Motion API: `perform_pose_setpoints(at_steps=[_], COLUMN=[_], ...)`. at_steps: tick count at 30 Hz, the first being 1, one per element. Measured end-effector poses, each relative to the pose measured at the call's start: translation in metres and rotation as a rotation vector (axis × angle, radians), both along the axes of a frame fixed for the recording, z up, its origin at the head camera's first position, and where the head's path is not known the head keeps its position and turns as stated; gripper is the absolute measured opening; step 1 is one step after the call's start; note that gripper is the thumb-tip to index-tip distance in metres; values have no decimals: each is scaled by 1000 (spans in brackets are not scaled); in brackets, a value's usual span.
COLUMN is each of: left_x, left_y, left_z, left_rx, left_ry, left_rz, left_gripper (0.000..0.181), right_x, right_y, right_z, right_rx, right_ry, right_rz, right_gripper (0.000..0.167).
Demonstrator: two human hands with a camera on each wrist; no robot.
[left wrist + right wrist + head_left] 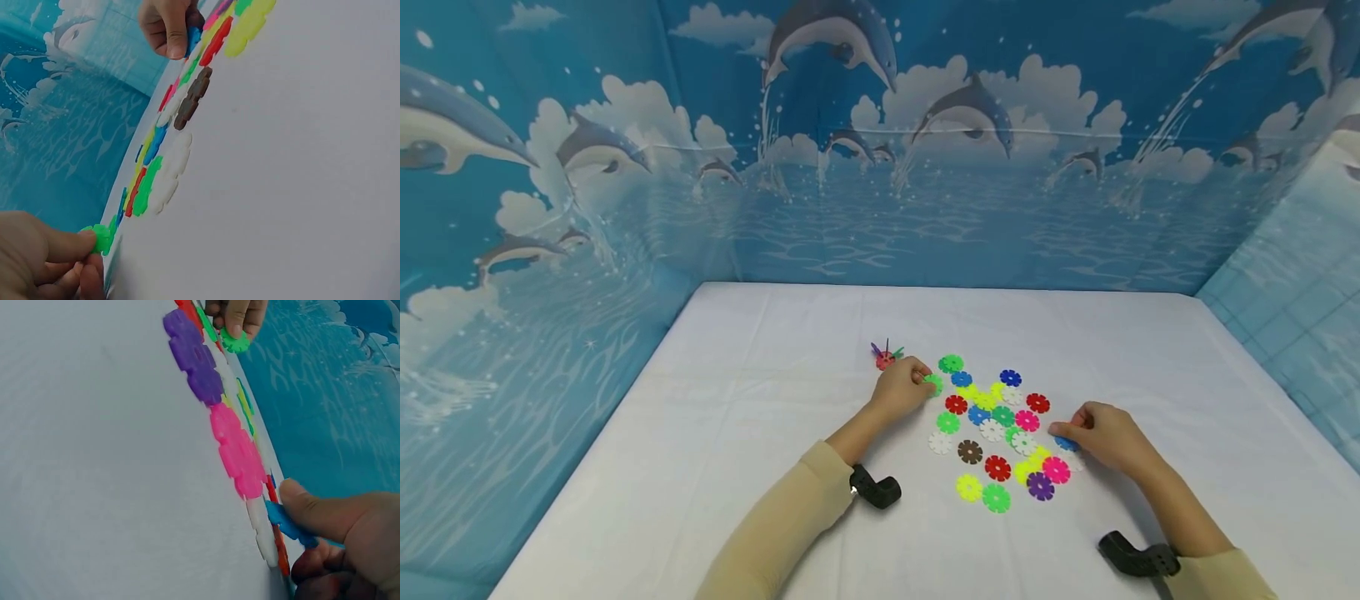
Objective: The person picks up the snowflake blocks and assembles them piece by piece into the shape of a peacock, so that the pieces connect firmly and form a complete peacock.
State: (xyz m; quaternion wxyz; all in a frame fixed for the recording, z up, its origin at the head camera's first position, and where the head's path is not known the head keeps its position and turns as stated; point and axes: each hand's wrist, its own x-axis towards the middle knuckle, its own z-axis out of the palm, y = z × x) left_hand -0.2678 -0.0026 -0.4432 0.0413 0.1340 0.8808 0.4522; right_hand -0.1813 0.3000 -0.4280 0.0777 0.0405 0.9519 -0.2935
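Note:
My left hand (901, 390) pinches a light green notched plastic disc (99, 237) between thumb and fingers, at the left side of a spread of similar discs. On the right side of the spread, my right hand (1108, 435) pinches a blue notched disc (289, 524) by its edge. Near that hand lie a pink disc (1056, 470), a purple disc (1041, 486) and a white disc (262, 532). Just beyond the left hand stands a small joined piece (886, 358), red with purple and green discs sticking up; its lower part is partly hidden.
Many discs lie flat on the white-covered table (760, 400), some overlapping, among them a brown disc (970, 452), a red disc (997, 467) and a yellow disc (968, 487). A dolphin-print curtain (880, 217) hangs behind the table and along its sides.

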Motion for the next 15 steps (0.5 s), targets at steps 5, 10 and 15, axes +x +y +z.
perform_pose_setpoints(at_steps=[5, 10, 15], left_x=[9, 20, 33], left_y=[-8, -16, -21], left_z=[1, 0, -3], left_rx=[111, 146, 157], left_ry=[-64, -119, -149], left_rz=[-57, -108, -167], left_gripper=[15, 16, 17], right_x=[-3, -7, -10], right_y=[2, -6, -26], right_z=[1, 3, 6], right_rx=[-83, -175, -327], right_ry=[13, 9, -16], right_rz=[-15, 2, 18], right_gripper=[49, 47, 42])
